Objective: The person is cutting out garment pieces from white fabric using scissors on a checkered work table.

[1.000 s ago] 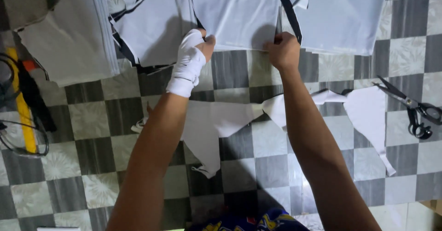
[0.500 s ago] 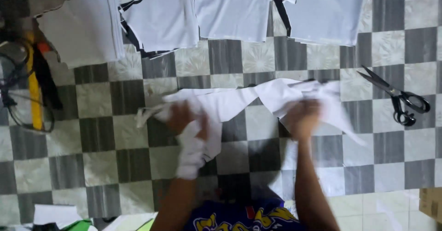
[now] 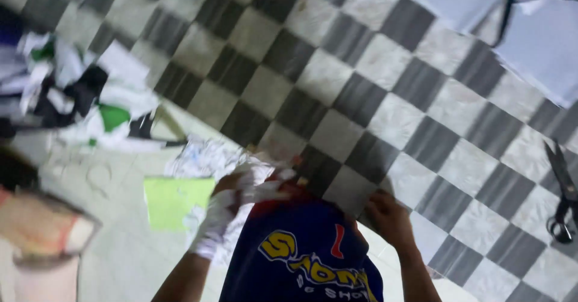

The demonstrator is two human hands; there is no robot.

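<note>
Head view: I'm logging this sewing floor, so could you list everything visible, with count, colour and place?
Checkered floor: one, grey and white tiles, across the middle and right.
Fabric pieces: several, pale grey-white, top right.
Scissors: one pair, black, right edge.
Scrap pile: one heap, white, black and green, upper left.
Green sheet: one, light green, lower left of centre.
White scraps: a bunch, white, in the left hand.
Blue garment: one, blue with yellow print, bottom centre.
Left hand: bandaged white, holding the scraps.
Right hand: bare, resting on the floor.
</note>
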